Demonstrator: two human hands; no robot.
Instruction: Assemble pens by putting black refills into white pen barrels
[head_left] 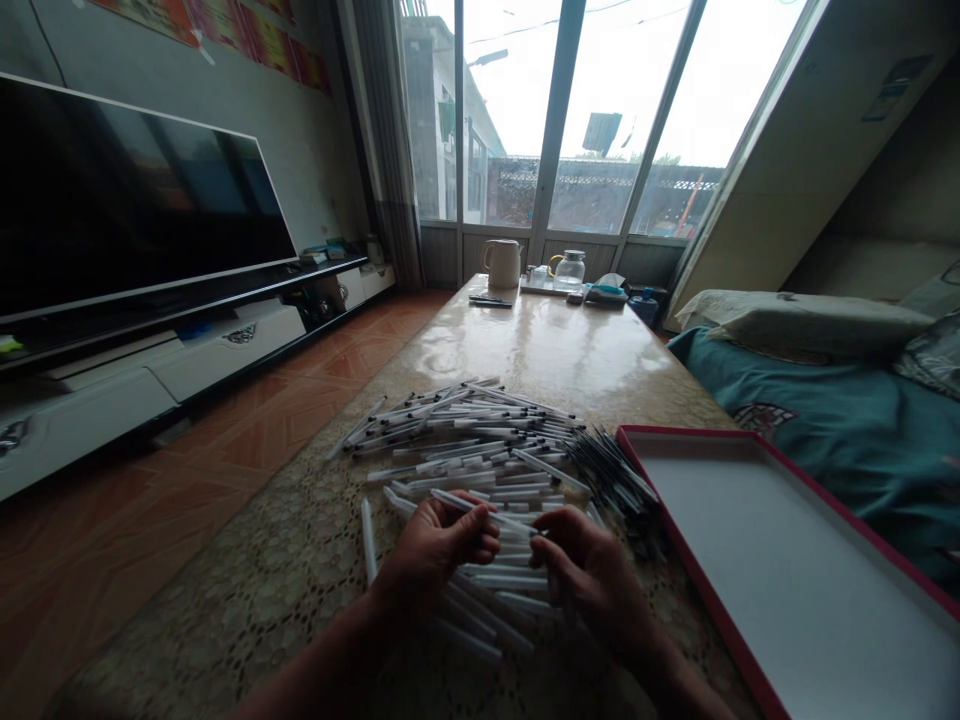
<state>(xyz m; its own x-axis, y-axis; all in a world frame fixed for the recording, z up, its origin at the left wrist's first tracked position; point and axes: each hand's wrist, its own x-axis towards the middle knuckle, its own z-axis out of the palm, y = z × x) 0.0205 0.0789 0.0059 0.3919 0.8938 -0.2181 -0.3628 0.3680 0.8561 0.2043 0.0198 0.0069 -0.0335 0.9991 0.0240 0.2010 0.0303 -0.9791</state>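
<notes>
A big heap of white pen barrels (465,440) lies on the lace-covered table (285,580), with a bundle of dark pen refills (611,470) at its right side. My left hand (439,550) is closed on one white pen barrel (469,505), held above the heap. My right hand (592,570) is closed in a pinch at the other end of that barrel; what its fingers hold is too small to make out. Both hands hover over the near part of the heap.
A shallow red-rimmed white tray (795,570) lies at the right of the table. At the far end stand a white jug (502,263), a glass teapot (570,268) and small items. A television (127,200) stands left, a teal-covered bed (847,430) right.
</notes>
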